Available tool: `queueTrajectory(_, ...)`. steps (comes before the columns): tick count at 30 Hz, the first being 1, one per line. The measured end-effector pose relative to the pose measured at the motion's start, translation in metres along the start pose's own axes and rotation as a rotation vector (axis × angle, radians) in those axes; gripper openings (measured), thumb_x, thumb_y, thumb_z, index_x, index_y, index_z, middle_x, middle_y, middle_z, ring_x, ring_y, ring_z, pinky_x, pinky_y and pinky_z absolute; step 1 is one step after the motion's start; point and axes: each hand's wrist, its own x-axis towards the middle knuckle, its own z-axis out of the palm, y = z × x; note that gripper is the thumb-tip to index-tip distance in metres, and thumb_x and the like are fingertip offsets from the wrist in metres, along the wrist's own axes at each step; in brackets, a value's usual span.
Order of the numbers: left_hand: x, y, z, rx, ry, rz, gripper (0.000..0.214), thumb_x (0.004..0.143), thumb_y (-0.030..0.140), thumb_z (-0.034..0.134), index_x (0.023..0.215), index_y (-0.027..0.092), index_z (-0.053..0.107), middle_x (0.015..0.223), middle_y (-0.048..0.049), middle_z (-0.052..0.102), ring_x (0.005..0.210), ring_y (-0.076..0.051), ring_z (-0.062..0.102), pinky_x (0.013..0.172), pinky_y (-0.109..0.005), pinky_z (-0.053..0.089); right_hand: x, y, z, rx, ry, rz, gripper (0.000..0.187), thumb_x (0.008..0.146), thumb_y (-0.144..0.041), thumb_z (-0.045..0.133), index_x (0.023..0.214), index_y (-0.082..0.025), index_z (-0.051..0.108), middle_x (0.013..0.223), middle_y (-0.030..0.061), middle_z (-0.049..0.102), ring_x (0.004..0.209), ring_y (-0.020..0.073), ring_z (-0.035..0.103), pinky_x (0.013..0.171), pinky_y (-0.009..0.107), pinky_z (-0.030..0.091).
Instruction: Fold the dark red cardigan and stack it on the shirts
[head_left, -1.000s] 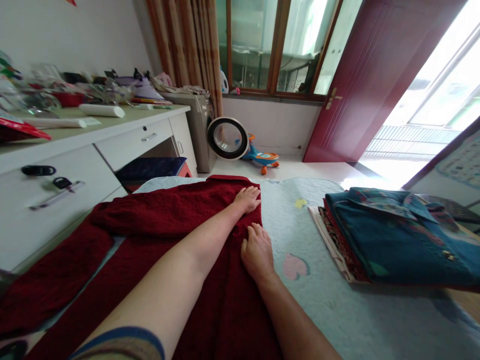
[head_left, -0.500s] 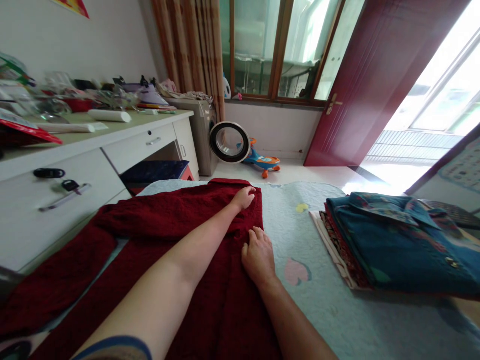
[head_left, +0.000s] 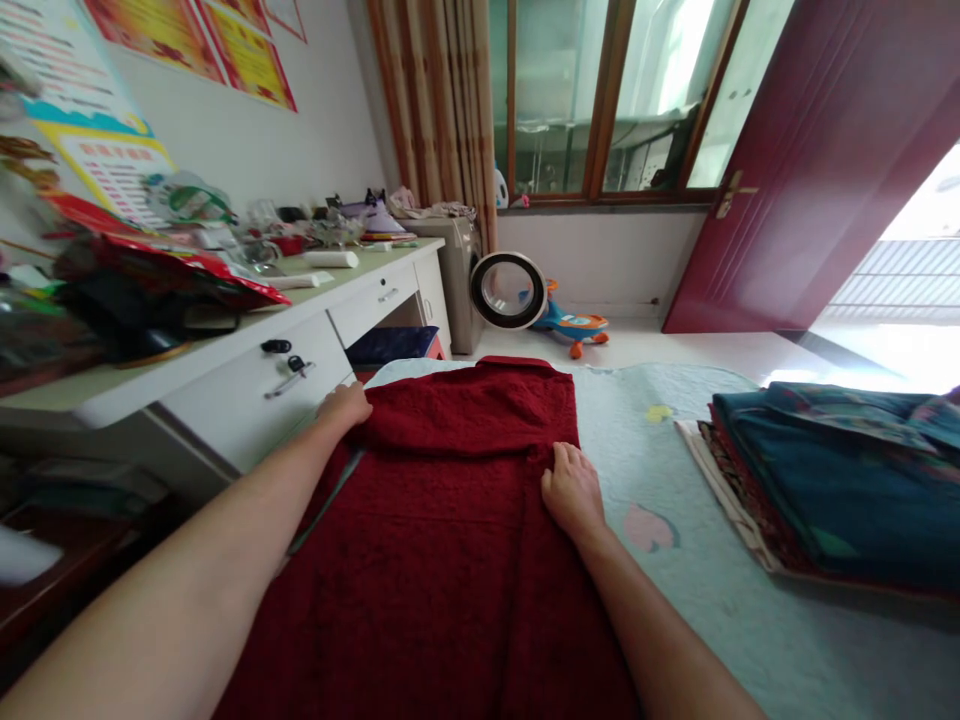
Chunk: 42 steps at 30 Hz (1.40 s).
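A dark red long-sleeved top lies spread over the bed, one sleeve laid across its far part. My left hand is closed on the sleeve at the top's left side, near the bed's edge. On the right side of the top, my right hand has its fingers curled against the cloth at the fold, thumb on the inner side. A stack of folded clothes with a teal garment uppermost sits to the right of my right hand.
The pale blue bedcover has heart prints. At left stands a white desk crowded with items. Beyond are a navy-topped stool, a washing machine with its round door swung out, a blue and orange ride-on toy and an open red door.
My left hand has moved from the top's far right corner to its left side, drawing the sleeve in. My right hand stays at the right side, fingers more curled. The view has turned left.
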Motion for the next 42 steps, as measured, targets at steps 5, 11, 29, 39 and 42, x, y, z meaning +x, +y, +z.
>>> queueTrajectory(5, -0.009, -0.024, -0.004, 0.003, -0.053, 0.027, 0.032, 0.059, 0.022, 0.072, 0.089, 0.012, 0.067, 0.085, -0.0142, 0.07, 0.084, -0.031, 0.067, 0.069, -0.033, 0.049, 0.0, -0.001, -0.002, -0.034, -0.026, -0.013, 0.041, 0.086, -0.019, 0.046, 0.124, -0.01, 0.059, 0.132, 0.0152, 0.056, 0.124, 0.0253, 0.048, 0.107, 0.034, 0.031)
queueTrajectory(11, -0.026, -0.023, -0.023, -0.092, 0.114, 0.085, 0.025, 0.071, 0.035, 0.064, 0.088, 0.018, 0.068, 0.089, -0.0064, 0.068, 0.095, -0.027, 0.061, 0.083, -0.034, 0.048, 0.001, -0.004, -0.005, -0.087, -0.064, 0.001, 0.039, 0.087, -0.02, 0.046, 0.123, -0.012, 0.059, 0.134, 0.0147, 0.054, 0.122, 0.0259, 0.048, 0.105, 0.033, 0.03)
queueTrajectory(29, -0.241, 0.051, -0.098, -0.88, 0.194, 0.741, 0.018, 0.091, 0.033, 0.054, 0.101, 0.02, 0.06, 0.096, -0.0016, 0.067, 0.088, -0.016, 0.062, 0.083, -0.027, 0.049, 0.003, -0.017, -0.02, -0.07, -0.27, 0.049, 0.055, 0.092, -0.025, 0.043, 0.146, -0.032, 0.043, 0.137, 0.0148, 0.046, 0.128, 0.0334, 0.041, 0.104, 0.045, 0.028)
queueTrajectory(39, -0.305, 0.06, -0.093, -0.835, 0.206, 0.975, 0.019, 0.089, 0.018, 0.051, 0.106, 0.025, 0.057, 0.109, -0.0074, 0.064, 0.108, -0.021, 0.06, 0.096, -0.037, 0.049, 0.03, -0.012, -0.036, 0.454, -0.249, 0.117, 0.028, 0.08, -0.015, 0.049, 0.096, -0.018, 0.071, 0.109, 0.0079, 0.069, 0.105, 0.0199, 0.058, 0.097, 0.032, 0.04)
queueTrajectory(42, -0.325, 0.061, -0.075, -0.837, 0.136, 1.025, 0.023, 0.087, 0.015, 0.052, 0.107, 0.025, 0.056, 0.108, -0.0074, 0.064, 0.105, -0.021, 0.06, 0.093, -0.036, 0.05, 0.034, -0.01, -0.036, 0.691, -0.255, 0.193, 0.021, 0.076, -0.018, 0.05, 0.084, -0.017, 0.07, 0.09, 0.0042, 0.072, 0.084, 0.0168, 0.062, 0.08, 0.026, 0.048)
